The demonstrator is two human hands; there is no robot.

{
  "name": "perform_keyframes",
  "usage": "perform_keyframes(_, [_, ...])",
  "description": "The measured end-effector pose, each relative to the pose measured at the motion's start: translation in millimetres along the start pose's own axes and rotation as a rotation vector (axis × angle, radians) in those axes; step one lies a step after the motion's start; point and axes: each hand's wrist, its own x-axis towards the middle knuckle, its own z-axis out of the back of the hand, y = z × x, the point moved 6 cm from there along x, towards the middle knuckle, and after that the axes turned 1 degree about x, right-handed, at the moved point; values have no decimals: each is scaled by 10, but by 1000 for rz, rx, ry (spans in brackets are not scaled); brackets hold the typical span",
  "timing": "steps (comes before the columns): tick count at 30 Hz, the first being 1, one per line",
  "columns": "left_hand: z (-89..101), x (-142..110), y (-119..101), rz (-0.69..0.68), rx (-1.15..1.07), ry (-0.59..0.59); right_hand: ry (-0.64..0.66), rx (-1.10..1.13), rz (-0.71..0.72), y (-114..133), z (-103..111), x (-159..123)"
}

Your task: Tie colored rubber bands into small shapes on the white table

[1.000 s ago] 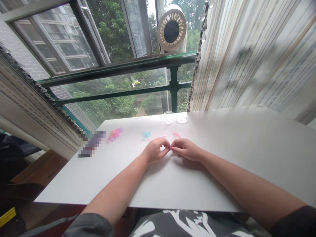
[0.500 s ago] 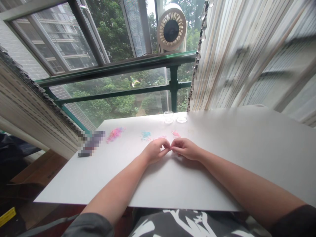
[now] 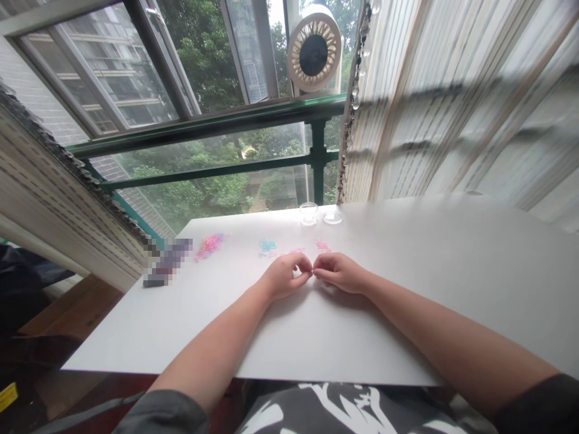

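Note:
My left hand (image 3: pixel 286 276) and my right hand (image 3: pixel 340 272) meet fingertip to fingertip low over the white table (image 3: pixel 307 343). Both are closed in a pinch between thumb and forefinger. Whatever is between the fingertips is too small to make out. Just beyond them lie a small pile of pink loop-shaped pieces (image 3: pixel 322 245) and a few more pink pieces (image 3: pixel 297 251), partly behind my left hand. To their left is a cluster of turquoise loop-shaped pieces (image 3: pixel 268 245). Farther left sits a larger mixed pile of pink, purple and orange pieces (image 3: pixel 210 246).
A clear round container (image 3: pixel 309 215) stands at the table's back edge, with a clear lid (image 3: pixel 333 218) beside it. A blurred-out dark object (image 3: pixel 168 263) lies at the left edge. Behind are a green railing (image 3: pixel 217 123), a white fan (image 3: pixel 315 49) and a striped curtain (image 3: pixel 452 108).
My hands stay in nearly the same place, fingertips together. The right curtain shifts and its beaded edge swings to the left. The piles have not visibly moved.

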Motion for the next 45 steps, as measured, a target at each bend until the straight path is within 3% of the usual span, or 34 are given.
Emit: perform_keyframes(45, [17, 3, 18, 43, -55, 16, 6, -88, 44, 27, 5, -3])
